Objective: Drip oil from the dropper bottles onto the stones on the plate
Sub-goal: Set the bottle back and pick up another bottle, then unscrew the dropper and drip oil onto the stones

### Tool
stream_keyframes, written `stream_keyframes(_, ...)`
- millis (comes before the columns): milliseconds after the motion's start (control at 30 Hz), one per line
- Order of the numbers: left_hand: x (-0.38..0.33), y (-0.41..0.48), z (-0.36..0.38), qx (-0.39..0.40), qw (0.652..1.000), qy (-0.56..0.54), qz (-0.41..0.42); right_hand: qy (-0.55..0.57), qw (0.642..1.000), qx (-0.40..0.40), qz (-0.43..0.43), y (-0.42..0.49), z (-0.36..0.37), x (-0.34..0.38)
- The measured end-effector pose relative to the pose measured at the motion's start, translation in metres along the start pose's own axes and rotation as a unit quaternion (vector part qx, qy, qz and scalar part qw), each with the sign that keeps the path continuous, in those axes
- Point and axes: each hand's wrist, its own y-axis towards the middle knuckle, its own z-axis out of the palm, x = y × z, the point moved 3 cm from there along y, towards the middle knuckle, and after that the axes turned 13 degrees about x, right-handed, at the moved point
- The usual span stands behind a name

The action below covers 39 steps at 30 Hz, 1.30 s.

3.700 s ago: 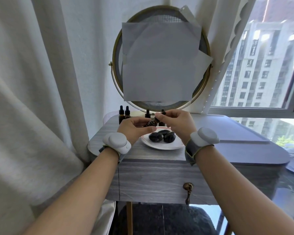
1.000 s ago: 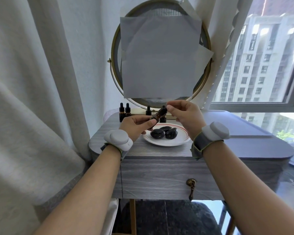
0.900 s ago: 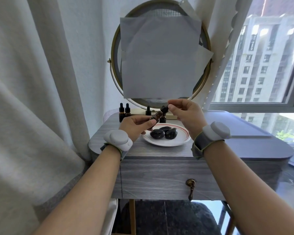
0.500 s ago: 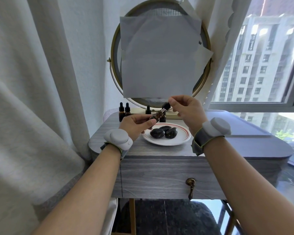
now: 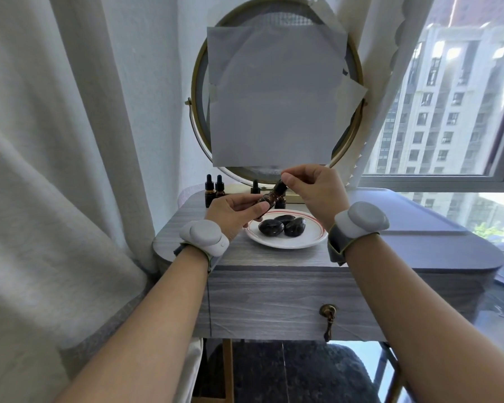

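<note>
- Grey tabletop by a window, with a paper-covered round mirror at its back.
- Curled fingers of the left hand grasp a tilted amber bottle round its body.
- Fingers of the right hand pinch the black cap at the bottle's upper end, just up and right of the left fingers.
- Just below and right of the left fingers lies a white plate with three dark stones.
- Behind the left fingers stand spare bottles, before the mirror.
</note>
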Motion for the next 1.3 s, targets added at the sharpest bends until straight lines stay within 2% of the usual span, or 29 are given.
stream_keyframes(600, -0.002, -0.002, -0.001, -0.003, 1.0, 0.006, -0.009, 0.003, 1.0, -0.018, -0.003, -0.001, 0.0, 0.0)
stream_keyframes(1000, 0.0, -0.001, 0.0, 0.003, 0.998, -0.062, -0.02, 0.076, 0.992, -0.102, 0.024, -0.006, -0.017, 0.003)
stream_keyframes(1300, 0.001, -0.001, 0.0, -0.005, 0.996, -0.083, -0.021, 0.093, 0.986, -0.131, 0.037, -0.007, -0.023, 0.008)
